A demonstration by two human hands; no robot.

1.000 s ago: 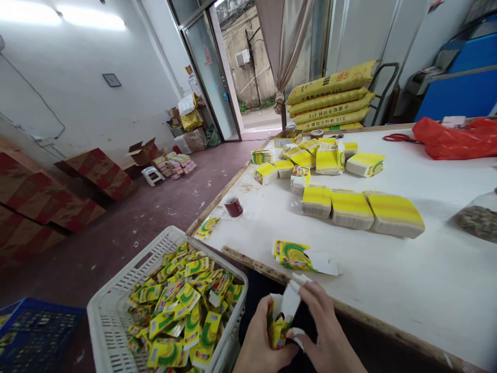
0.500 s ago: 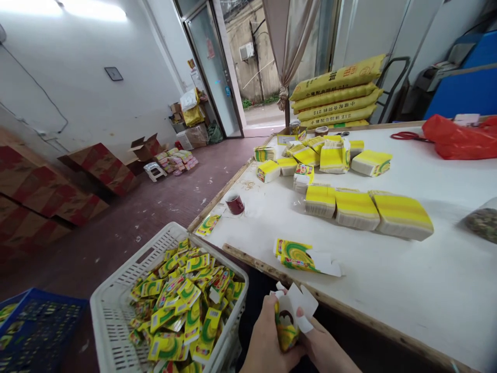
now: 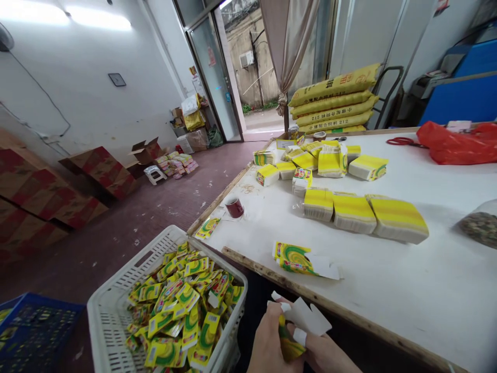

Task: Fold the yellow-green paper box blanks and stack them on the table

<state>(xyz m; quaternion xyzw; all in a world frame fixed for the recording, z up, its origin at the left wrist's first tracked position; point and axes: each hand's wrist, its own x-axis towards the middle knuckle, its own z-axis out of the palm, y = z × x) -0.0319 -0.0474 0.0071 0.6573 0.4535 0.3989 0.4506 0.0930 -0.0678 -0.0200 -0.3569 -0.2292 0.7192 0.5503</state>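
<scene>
One white table point(image 3: 407, 311) carries yellow stacks of flat cartons point(image 3: 365, 212); a basket point(image 3: 112, 305) of folded boxes stands at its near edge, probably for easy reach. Below that edge, the left hand point(image 3: 267, 347) and right hand point(image 3: 330, 357) both clasp a small box point(image 3: 290, 343), its white flaps open.

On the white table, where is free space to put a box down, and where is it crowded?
Bare tabletop lies between the flat carton at the front edge and the three yellow stacks, widening rightward. Another free strip runs between those stacks and the red bag. The far bundles near the cup are crowded.
</scene>
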